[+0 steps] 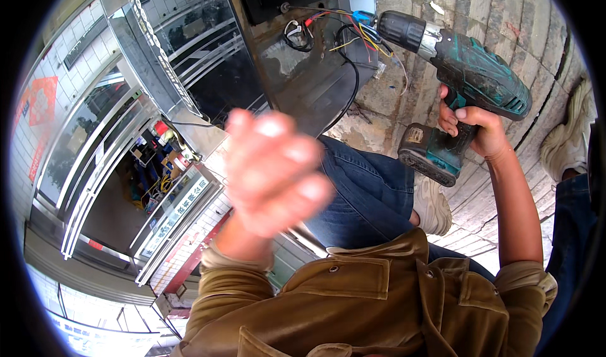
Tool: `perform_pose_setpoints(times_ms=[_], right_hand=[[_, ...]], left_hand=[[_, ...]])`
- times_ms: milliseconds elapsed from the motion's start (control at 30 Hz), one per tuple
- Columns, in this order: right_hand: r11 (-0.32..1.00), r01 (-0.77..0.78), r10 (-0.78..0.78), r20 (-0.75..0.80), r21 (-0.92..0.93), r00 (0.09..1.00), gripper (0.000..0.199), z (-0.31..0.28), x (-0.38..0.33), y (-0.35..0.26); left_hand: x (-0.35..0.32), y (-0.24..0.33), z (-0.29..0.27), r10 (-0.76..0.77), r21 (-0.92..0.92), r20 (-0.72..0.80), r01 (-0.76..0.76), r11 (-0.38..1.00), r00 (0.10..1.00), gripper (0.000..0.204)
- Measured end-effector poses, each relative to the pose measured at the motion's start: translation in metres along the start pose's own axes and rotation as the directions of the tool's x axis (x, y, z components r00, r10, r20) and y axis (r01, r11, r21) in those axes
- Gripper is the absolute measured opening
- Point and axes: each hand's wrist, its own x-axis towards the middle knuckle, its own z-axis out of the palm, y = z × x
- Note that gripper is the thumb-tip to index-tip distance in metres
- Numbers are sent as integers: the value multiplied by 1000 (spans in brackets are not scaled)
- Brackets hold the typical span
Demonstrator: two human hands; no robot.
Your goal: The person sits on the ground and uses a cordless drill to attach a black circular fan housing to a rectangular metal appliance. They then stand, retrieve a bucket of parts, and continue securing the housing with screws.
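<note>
Biggest thing up top is the dark metal panel, its lower edge running diagonally down toward the knee, with a tangle of coloured wires sitting on it near the upper right corner. Right of that edge it's just open brick paving, so plenty of room on that side. The teal cordless drill hangs over the paving, chuck pointing at the wires and almost touching them. Right hand is wrapped tight round the drill grip, fingers closed. Left hand is blurry, close to the camera, fingers loosely spread, holding nothing, not touching the panel.
</note>
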Motion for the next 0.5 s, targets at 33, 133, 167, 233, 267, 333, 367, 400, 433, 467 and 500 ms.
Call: perform_pose_setpoints(times_ms=[33, 133, 167, 233, 267, 333, 367, 400, 433, 467, 500], right_hand=[[1000, 11, -11, 7, -5, 1000, 38, -2, -2, -2], [998, 14, -12, 32, -55, 999, 37, 1, -4, -4], [997, 9, -7, 37, -75, 999, 37, 3, -4, -5], [997, 6, -4, 30, -82, 1000, 36, 1, -3, -4], [996, 6, -4, 24, -85, 1000, 36, 0, -3, -3], [996, 2, -2, -4, -85, 1000, 36, 0, -2, 0], [996, 5, -8, -32, -94, 999, 38, 3, -1, 1], [995, 7, -13, -60, -103, 998, 40, 4, -1, 2], [995, 4, -11, -61, -102, 998, 41, 4, -1, 3], [995, 3, -9, -60, -104, 998, 41, 4, -1, 2], [994, 1, -7, -59, -107, 998, 41, 4, -1, 2]], left_hand=[[4, -23, -18, 44, 153, -34, -38, 987, 998, 42], [-3, -69, -47, -83, 438, 277, -49, 898, 957, 53], [-19, -75, -36, -71, 352, 249, -22, 936, 966, 55], [-30, -83, -25, -51, 237, 202, 2, 972, 978, 55], [-30, -85, -23, -46, 230, 202, -2, 973, 978, 55], [-30, -86, -21, -37, 218, 202, -8, 976, 979, 55], [-30, -88, -20, -38, 213, 198, -6, 977, 980, 56], [-29, -89, -20, -32, 218, 220, -17, 976, 975, 57], [-29, -89, -21, -26, 223, 241, -29, 974, 970, 59], [-29, -88, -22, -21, 230, 260, -40, 972, 965, 60], [-29, -88, -23, -19, 225, 261, -42, 974, 965, 60]])
